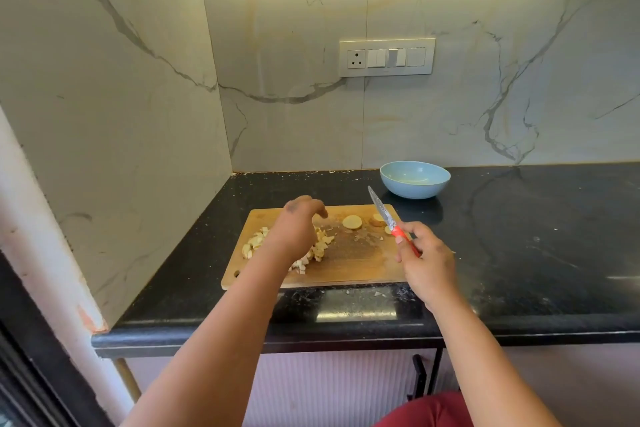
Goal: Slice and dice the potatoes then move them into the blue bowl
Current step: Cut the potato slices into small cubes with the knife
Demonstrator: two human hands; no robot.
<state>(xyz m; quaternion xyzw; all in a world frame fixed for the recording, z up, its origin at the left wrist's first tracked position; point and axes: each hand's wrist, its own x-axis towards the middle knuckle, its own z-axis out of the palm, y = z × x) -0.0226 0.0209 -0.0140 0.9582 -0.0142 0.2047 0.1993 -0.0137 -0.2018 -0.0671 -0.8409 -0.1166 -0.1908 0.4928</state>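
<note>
Right hand (427, 263) grips red-handled steel knife (390, 221), blade raised; left hand (298, 229), fingers loosely curled, hovers over pale diced potato pile (320, 246) on wooden cutting board (353, 260). Round potato slices (352, 222) lie mid-board; light blue bowl (415, 179) sits behind on black counter (536, 236). No legible writing.

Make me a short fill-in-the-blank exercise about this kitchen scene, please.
1. The right hand holds a knife with a ____ handle.
2. The blue bowl holds ____ potato pieces.
3. The left hand hovers over the ____ potato on the board.
4. Round slices lie ____ the hands.

Answers: red; no; diced; between
</note>
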